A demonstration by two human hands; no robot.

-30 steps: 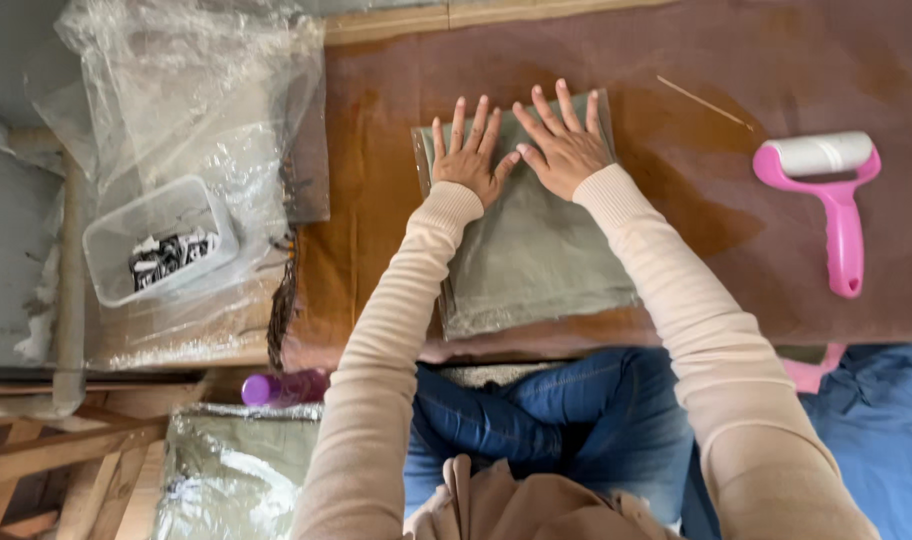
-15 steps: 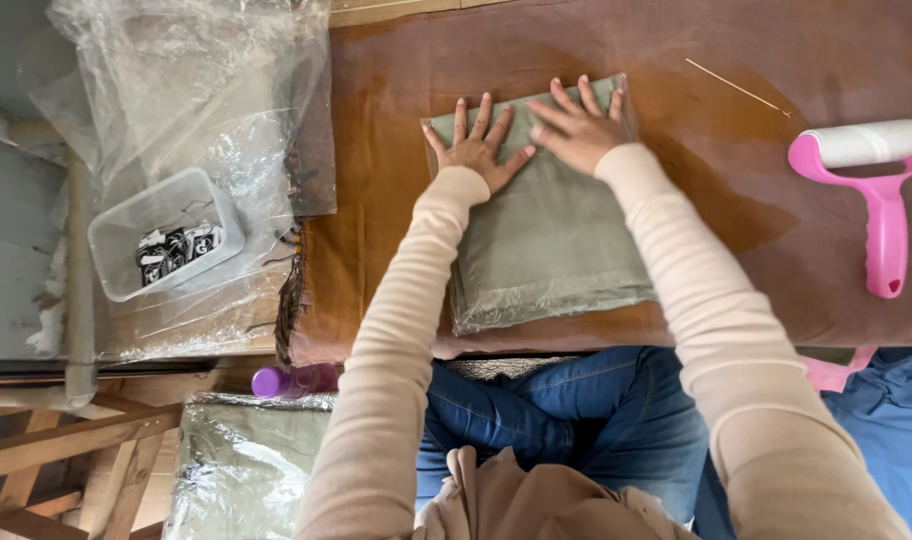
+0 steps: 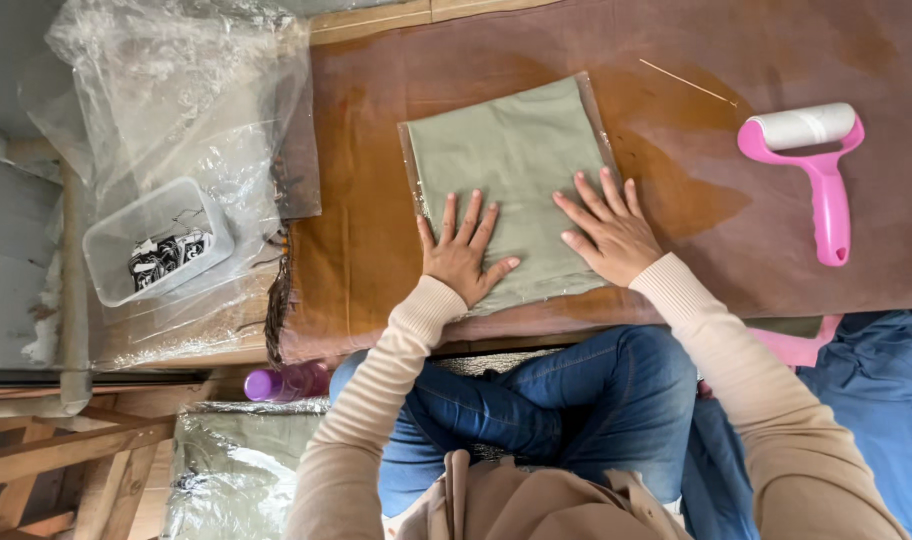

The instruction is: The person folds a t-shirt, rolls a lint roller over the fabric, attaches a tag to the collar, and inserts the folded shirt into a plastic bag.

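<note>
While both hands lie flat with fingers spread, the bagged cloth (image 3: 511,170) stretches away from them.
The left hand (image 3: 461,255) and right hand (image 3: 608,232) press its near end, gripping nothing; its long axis runs toward the table's (image 3: 376,250) far edge, roller (image 3: 814,165) well right.

I am seeing a desk (image 3: 396,240) wearing a brown cloth. Lying on it, under my two grips, is a folded green garment in a clear bag (image 3: 506,170). A pink lint roller (image 3: 814,170) is resting well right of my right grip (image 3: 608,230), a thin stick (image 3: 688,82) beyond it.
</note>
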